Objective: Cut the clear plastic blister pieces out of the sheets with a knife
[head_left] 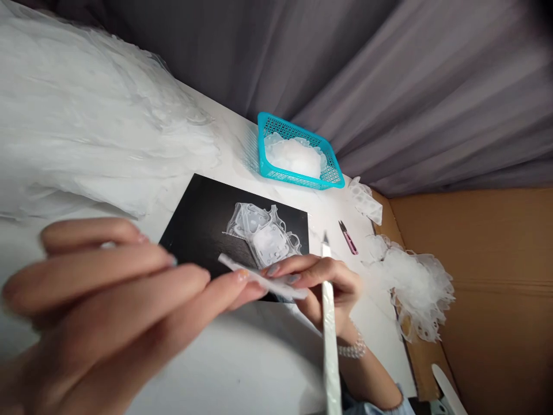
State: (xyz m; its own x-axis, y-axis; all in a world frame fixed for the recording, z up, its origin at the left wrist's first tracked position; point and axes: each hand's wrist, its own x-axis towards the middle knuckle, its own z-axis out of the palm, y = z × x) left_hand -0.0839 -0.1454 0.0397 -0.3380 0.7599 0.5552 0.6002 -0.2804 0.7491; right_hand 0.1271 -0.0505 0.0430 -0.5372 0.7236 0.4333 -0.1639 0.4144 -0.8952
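Left hand (116,311) and right hand (343,282) pinch a thin, milky strip (276,285), each grip closed — right also holds a tool (329,328).

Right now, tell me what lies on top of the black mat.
Translucent white material lies on the black mat. The left hand, right hand and the white strip they hold block part of the mat's near side; anything behind them cannot be seen.

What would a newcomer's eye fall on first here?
Likely the bright blue basket of white pieces, standing on the table near the dark curtain. Then the black mat, mid-picture, bearing translucent pieces; and in front, the left hand and right hand holding a thin white strip.
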